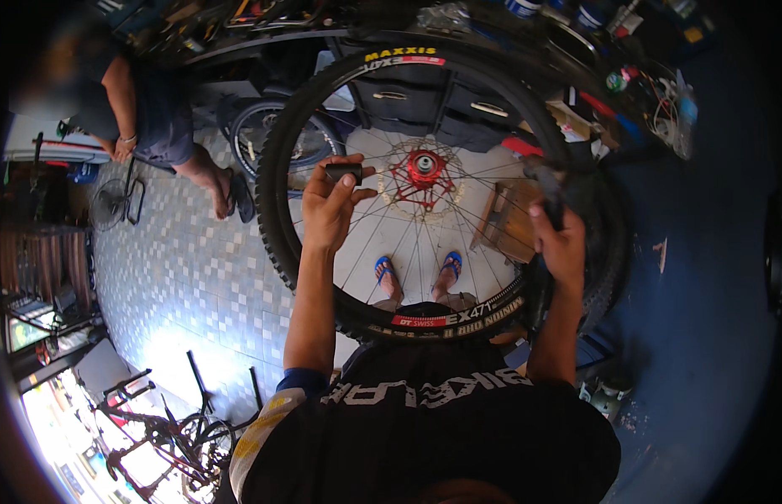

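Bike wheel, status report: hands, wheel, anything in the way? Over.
Left hand holding short black cylinder. Right hand gripping dark, blurred tool. Wheel in front of torso; nothing covering its red hub.

Left approach to red hub (424, 167): obstructed by left hand (329, 206) and black cylinder (344, 173).
Right approach: open gap, bounded by dark tool (550, 193) in right hand (562, 244).
Through spoked wheel (275, 197): narrow slots; wooden block (519, 220) behind, right of hub.
Beyond wheel: drawers (399, 109) bar the far side.
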Demonstrator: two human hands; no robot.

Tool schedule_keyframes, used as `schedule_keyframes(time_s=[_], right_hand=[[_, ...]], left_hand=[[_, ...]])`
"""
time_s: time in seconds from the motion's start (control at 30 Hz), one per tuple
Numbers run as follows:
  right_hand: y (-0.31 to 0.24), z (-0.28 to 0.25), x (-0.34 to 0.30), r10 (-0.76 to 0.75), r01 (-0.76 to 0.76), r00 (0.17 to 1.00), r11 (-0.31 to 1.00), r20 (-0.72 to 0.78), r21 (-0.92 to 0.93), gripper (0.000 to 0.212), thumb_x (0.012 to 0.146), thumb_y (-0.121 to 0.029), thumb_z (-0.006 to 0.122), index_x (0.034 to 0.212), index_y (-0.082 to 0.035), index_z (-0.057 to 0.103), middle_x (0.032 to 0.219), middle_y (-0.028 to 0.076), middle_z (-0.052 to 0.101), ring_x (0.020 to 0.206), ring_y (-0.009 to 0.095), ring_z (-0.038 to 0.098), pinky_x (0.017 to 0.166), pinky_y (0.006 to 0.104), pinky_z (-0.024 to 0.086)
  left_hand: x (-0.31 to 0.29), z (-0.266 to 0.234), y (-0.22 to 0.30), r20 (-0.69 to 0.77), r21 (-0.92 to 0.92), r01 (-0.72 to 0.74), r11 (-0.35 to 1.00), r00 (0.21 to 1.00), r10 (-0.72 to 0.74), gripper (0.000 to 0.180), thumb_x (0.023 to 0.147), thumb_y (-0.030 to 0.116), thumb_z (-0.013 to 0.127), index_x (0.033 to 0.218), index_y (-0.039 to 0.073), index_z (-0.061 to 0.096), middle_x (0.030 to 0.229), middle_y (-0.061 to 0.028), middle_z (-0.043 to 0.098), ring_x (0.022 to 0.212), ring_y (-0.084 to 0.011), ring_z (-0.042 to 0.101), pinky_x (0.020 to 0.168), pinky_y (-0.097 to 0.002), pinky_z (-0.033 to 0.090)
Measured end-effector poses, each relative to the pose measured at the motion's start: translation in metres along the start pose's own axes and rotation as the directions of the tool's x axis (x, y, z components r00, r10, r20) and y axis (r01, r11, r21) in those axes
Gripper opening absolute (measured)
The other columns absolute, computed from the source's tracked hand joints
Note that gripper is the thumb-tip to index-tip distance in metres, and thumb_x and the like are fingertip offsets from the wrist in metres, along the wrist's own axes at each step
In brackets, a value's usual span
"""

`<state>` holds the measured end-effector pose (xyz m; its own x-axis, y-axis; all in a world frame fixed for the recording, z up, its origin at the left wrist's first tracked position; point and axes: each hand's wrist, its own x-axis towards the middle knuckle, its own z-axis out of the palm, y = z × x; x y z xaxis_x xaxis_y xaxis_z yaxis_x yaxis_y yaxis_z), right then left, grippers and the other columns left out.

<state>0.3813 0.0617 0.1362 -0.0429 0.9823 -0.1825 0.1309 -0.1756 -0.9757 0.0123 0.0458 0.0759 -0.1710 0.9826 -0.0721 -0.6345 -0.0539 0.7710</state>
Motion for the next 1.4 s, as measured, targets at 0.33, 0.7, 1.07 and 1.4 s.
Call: schedule_keyframes(time_s=[0.33, 0.7, 1.07, 1.4], right_hand=[[0.027, -0.001, 0.003, 0.208, -0.207, 0.978, 0.974, -0.006, 0.096, 0.025, 0.102, -0.029, 0.072, 0.108, -0.005, 0.066, 0.068, -0.003, 0.051, 0.049, 0.007, 0.047, 0.045, 0.0256, 0.038], [0.047, -0.019, -0.008, 0.250, -0.235, 0.962, 0.962, -0.106, 0.139, 0.019, 0.103, -0.025, 0.070, 0.105, -0.007, 0.065, 0.066, -0.003, 0.050, 0.047, 0.007, 0.046, 0.044, 0.0265, 0.038], [0.036, -0.014, -0.016, 0.279, -0.277, 0.958, 0.960, -0.062, 0.032, 0.020, 0.101, -0.025, 0.070, 0.109, -0.007, 0.066, 0.070, -0.002, 0.050, 0.050, 0.008, 0.049, 0.045, 0.0275, 0.041], [0.011, -0.001, -0.009, 0.158, -0.160, 0.987, 0.983, -0.025, -0.093, 0.025, 0.103, -0.027, 0.069, 0.111, -0.003, 0.067, 0.070, -0.003, 0.051, 0.050, 0.007, 0.047, 0.046, 0.0260, 0.039]], left_hand=[[0.054, 0.021, -0.051, -0.091, 0.365, 0.086, 0.927, 0.994, -0.056, 0.055, 0.099, 0.009, 0.074, 0.147, 0.002, 0.048, 0.122, -0.0181, 0.067, 0.101, -0.0231, 0.071, 0.075, -0.0352, 0.065], [0.070, 0.022, -0.096, 0.263, 0.900, -0.296, 0.319, 0.954, 0.145, 0.049, 0.081, 0.011, 0.088, 0.125, 0.002, 0.067, 0.106, -0.0141, 0.074, 0.102, -0.0281, 0.071, 0.089, -0.0393, 0.058], [0.058, 0.026, -0.128, 0.322, 0.918, -0.374, 0.131, 0.897, 0.303, 0.043, 0.073, 0.018, 0.090, 0.112, 0.012, 0.075, 0.103, -0.0061, 0.068, 0.101, -0.0318, 0.062, 0.091, -0.0455, 0.046], [0.059, 0.018, -0.123, 0.312, 0.912, -0.357, 0.200, 0.923, 0.223, 0.050, 0.074, 0.016, 0.092, 0.119, 0.009, 0.074, 0.111, -0.0063, 0.072, 0.109, -0.0313, 0.062, 0.096, -0.0451, 0.044]])
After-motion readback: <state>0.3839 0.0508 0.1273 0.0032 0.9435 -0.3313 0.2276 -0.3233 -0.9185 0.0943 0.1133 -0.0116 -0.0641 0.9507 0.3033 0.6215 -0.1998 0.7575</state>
